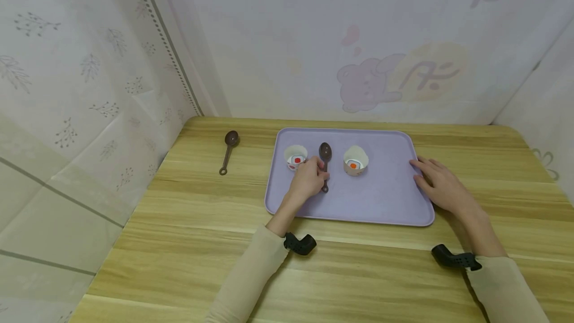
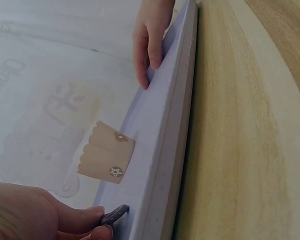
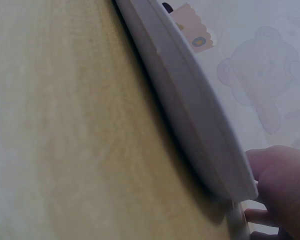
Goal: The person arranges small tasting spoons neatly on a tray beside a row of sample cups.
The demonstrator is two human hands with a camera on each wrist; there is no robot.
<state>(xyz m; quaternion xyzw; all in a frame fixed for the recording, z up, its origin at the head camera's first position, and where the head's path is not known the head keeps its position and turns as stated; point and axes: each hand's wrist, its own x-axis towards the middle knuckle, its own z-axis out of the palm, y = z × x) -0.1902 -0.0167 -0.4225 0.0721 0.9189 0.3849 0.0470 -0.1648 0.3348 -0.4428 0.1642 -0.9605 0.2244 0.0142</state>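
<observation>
In the head view a brown spoon (image 1: 325, 151) lies on the lilac tray (image 1: 385, 198), bowl toward the back. My left hand (image 1: 308, 179) pinches its handle between thumb and fingers; the left wrist view shows the dark handle end (image 2: 115, 215) at the fingertips. To the left stands a paper cup (image 1: 295, 151) with a red-marked piece inside, partly behind that hand. A second, tan scalloped paper cup (image 1: 356, 155) holds an orange-marked piece, right of the spoon. My right hand (image 1: 441, 183) rests at the tray's right rim, its fingers loosely extended.
Another brown spoon (image 1: 230, 146) lies on the wooden table (image 1: 197, 213) left of the tray. Patterned curtains (image 1: 269, 54) hang behind the table and at its left side. Each wrist carries a black camera mount (image 1: 301, 244).
</observation>
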